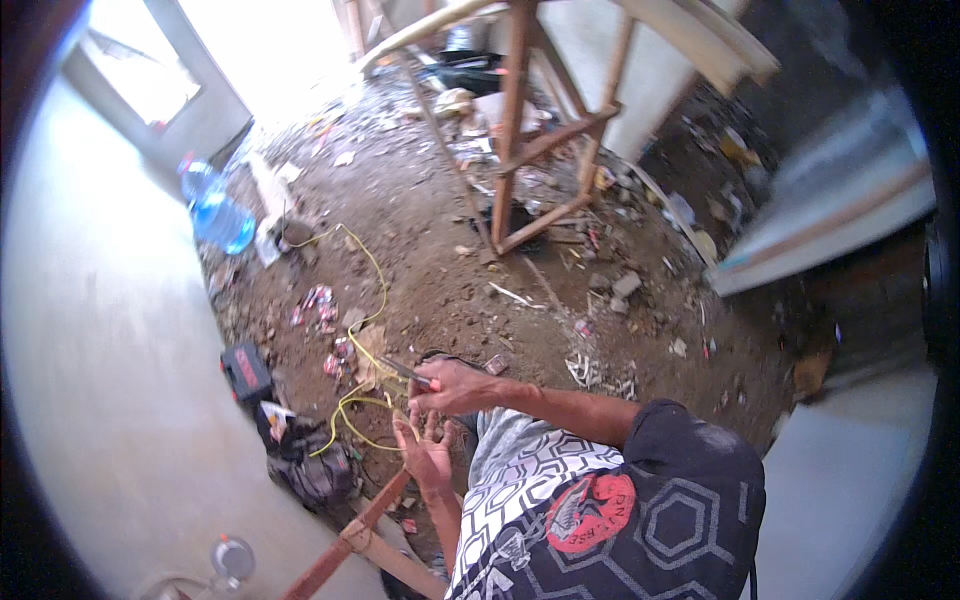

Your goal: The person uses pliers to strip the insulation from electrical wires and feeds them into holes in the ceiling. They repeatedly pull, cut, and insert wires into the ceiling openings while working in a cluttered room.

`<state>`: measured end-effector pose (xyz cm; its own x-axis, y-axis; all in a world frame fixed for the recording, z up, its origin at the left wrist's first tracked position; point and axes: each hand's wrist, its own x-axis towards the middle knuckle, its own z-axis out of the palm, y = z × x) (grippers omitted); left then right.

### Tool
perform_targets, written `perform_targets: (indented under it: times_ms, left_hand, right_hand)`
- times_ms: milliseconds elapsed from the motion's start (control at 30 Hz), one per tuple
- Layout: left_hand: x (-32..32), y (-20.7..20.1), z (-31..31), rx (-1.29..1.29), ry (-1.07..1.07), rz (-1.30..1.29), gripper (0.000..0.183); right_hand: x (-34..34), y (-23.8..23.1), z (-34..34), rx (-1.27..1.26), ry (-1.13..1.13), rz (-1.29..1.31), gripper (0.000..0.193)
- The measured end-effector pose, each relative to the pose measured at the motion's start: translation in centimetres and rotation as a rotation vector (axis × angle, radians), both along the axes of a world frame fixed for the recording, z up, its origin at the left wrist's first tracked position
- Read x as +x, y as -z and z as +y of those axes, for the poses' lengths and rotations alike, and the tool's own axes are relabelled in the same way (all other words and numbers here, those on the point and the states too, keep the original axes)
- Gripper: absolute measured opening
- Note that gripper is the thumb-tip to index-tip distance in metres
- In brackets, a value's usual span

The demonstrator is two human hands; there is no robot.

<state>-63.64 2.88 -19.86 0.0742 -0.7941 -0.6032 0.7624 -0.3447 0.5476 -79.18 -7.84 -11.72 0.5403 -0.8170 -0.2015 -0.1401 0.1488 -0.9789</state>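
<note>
Downward fisheye view from head-height

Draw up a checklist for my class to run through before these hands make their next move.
1. Red-handled tool gripped: ok, it is in the right hand.
2. Yellow wire held by the left hand: cannot tell, they are close but the grip is unclear.
3. Wire straight: not ok, it curves and loops.
4. Hands covered: not ok, both are bare.
5. Dirt floor tidy: not ok, white scraps lie on it.

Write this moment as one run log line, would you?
right hand: holding tool | left hand: near yellow wire | blue bottle: on ground
</note>
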Motion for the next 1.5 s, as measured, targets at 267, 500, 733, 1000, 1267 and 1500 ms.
perform_targets:
  times_ms: [267,500,733,1000,1267,1500]
  left_hand:
    - [-0.7,4.7,-6.2,0.074,0.014,0.267,0.038]
    - [4.0,10.6,-9.1,-0.004,0.595,-0.548,0.035]
    - [-5.8,9.0,-8.9,0.413,0.715,-0.468,0.022]
    - [-19.9,10.2,-6.3,0.356,0.694,-1.157,0.019]
    - [-27.5,14.0,-10.9,-0.005,0.842,-1.775,0.024]
    - [-56.6,14.3,-18.3,-0.837,1.260,-1.582,0.041]
  right_hand:
    - [-15.5,-0.5,7.2,0.555,0.618,-0.635,0.025]
    - [-39.9,1.2,14.2,0.295,1.280,-0.930,0.012]
    - [-63.3,3.2,24.9,0.162,1.759,-0.468,0.018]
    - [-83.1,6.7,35.8,-0.106,2.085,-0.417,0.017]
    - [-92.0,12.2,47.0,0.069,2.294,-0.464,0.011]
    - [-88.8,7.2,40.7,0.393,1.765,-0.401,0.029]
